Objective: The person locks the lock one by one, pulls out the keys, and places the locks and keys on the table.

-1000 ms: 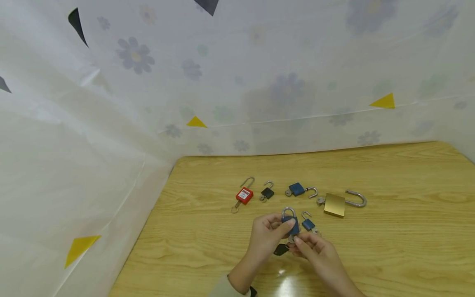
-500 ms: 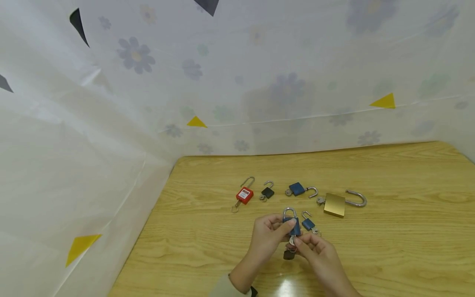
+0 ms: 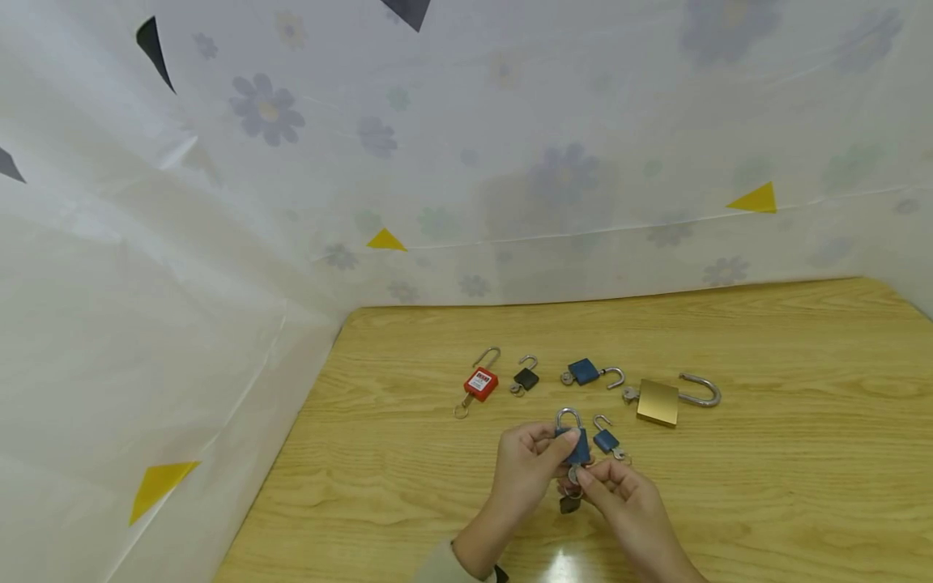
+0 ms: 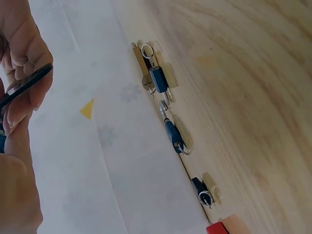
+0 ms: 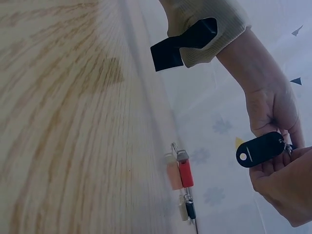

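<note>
My left hand (image 3: 521, 474) grips a blue padlock (image 3: 581, 454) upright over the table, thumb across its front face. Its silver shackle points up, and both legs run down to the body. Below the body, my right hand (image 3: 630, 506) pinches the head of a key (image 3: 573, 473) in the keyhole. A black key tag (image 3: 570, 504) dangles by a ring under the key. In the right wrist view, the same tag (image 5: 261, 149) hangs beside both hands. The left wrist view catches only parts of the hands and the dark tag (image 4: 29, 84) edge-on.
Behind the hands lie a red padlock (image 3: 481, 384), a small black padlock (image 3: 526, 378), a blue padlock (image 3: 584, 372) and a large brass padlock (image 3: 658, 402), all with raised shackles and keys. A smaller blue padlock (image 3: 606, 440) lies close by the right hand. Flowered sheeting (image 3: 437, 162) walls the table.
The black tag has swung from the left of the key to hang beneath it. The padlock has shifted very slightly right; both hands keep their hold.
</note>
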Motion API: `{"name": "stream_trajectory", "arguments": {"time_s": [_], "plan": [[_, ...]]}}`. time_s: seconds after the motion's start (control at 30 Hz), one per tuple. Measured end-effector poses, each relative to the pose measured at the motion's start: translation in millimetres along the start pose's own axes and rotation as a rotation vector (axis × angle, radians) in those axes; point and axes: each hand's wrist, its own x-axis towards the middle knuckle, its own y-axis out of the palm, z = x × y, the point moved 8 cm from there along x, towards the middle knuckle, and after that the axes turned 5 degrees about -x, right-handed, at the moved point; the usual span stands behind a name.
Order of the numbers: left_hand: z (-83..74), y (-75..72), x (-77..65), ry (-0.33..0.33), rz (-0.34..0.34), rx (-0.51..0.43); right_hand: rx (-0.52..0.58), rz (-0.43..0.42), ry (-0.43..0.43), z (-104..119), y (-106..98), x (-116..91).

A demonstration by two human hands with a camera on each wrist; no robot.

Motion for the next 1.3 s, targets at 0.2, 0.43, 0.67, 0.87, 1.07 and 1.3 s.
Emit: {"name": "stream_trajectory", "arguments": {"time_s": [0.2,0.43,0.67,0.87,1.07,1.3], "plan": [[1.4,-0.1,-0.3,0.007,-0.011,0.008,0.007,0.031,-0.041,1,0,0],[1.7,0.4,-0.3,0.011,0.008,0.012,0.039,0.053,-0.066,0,1,-1],[1.9,0.6,0.9,0.007,0.016,-0.007,0.052,0.133,-0.105,2,3,-2],[4.1,-0.9,2.1,-0.022,0.014,-0.058,0.037,0.18,-0.113,-1,5,0],[5.4,-3.5,3.6,-0.044,-0.007,-0.069,0.07,0.2,-0.07,-3,8,0],[9.0,-10.0,8.0,-0.082,-0.063,-0.09,0.059,0.178,-0.057,-3,8,-1]]}}
